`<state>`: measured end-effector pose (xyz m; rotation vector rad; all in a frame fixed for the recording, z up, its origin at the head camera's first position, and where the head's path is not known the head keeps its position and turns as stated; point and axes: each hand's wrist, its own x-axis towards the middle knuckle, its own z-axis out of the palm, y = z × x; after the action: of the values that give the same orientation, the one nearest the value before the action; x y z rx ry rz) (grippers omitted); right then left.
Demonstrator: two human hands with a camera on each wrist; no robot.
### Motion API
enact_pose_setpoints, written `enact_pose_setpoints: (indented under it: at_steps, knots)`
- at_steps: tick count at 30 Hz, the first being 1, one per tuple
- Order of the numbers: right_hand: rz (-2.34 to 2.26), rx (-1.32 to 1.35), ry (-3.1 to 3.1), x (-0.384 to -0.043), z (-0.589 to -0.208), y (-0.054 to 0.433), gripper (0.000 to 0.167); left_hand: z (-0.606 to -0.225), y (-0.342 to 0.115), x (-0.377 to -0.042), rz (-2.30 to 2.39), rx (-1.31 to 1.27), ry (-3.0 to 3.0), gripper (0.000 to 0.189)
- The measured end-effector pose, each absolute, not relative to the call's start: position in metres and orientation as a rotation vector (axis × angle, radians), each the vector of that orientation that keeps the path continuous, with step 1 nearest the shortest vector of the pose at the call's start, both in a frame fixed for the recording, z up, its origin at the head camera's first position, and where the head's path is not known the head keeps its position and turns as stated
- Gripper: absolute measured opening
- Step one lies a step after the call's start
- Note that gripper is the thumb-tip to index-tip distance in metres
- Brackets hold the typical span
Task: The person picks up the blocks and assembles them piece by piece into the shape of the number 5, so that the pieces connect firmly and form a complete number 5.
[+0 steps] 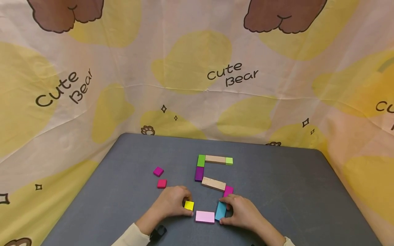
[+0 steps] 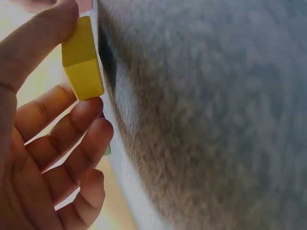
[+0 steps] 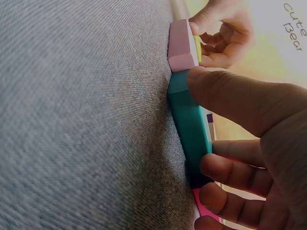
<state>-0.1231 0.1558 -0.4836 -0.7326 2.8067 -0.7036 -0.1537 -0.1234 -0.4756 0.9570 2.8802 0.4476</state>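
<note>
Between thumb and fingers, my left hand (image 1: 173, 203) pinches a yellow block (image 1: 189, 205) low over the dark table. My right hand (image 1: 241, 212) grips a blue block (image 1: 220, 211) by its two ends. That block's near end meets a pink block (image 1: 205, 217) lying flat, and its far end is by a magenta block (image 1: 228, 191). From there a wooden block (image 1: 213, 183), a purple block (image 1: 199, 174), a green block (image 1: 201, 160), another wooden plank (image 1: 215, 159) and a small light-green block (image 1: 229, 161) continue the bent line. In the left wrist view, the yellow block (image 2: 82, 60) sits against the thumb.
Left of the line lie a loose magenta square block (image 1: 158, 171) and a red square block (image 1: 161, 183). The grey table (image 1: 292, 191) is bounded by a printed cloth (image 1: 191, 75) at the back and sides. A black object (image 1: 158, 233) shows by the left wrist.
</note>
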Motion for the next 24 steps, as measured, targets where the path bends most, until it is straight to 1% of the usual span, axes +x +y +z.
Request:
enact_pose_setpoints:
  at_steps: [11, 18, 24]
  knots:
    - [-0.703, -0.720, 2.801, -0.1237, -0.4829, 0.1552, 0.060, -0.4798, -0.1195, -0.1523, 0.416, 0.968, 2.855, 0.038]
    - [-0.707, -0.709, 2.798, -0.1240, -0.4829, 0.1549, 0.060, -0.4778, -0.1207, -0.1501, 0.444, 0.982, 2.834, 0.028]
    - [-0.695, -0.714, 2.816, -0.1236, -0.4829, 0.1550, 0.059, -0.4786, -0.1193, -0.1494, 0.430, 0.982, 2.842, 0.028]
